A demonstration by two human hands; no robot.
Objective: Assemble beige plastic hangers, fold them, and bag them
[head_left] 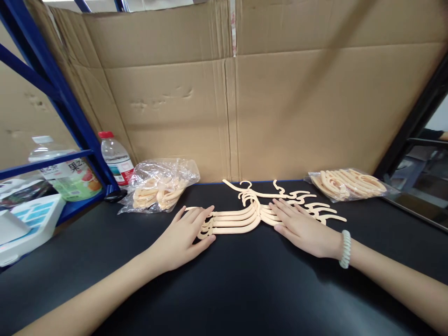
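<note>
Head view: I see hangers (241, 215) stacked mid-table (245, 289).
Left hand (185, 235): fingers flat, spread over the hangers' left ends, gripping nothing.
Right hand (303, 228): flat on the right ends.
Around: bagged hangers (159, 186) left, another bag (346, 183) right, bottle (117, 158), cardboard (245, 102) behind.

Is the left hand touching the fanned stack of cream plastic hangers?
Touching: head view shows left hand fingers lying flat on the hangers' left ends.
</note>
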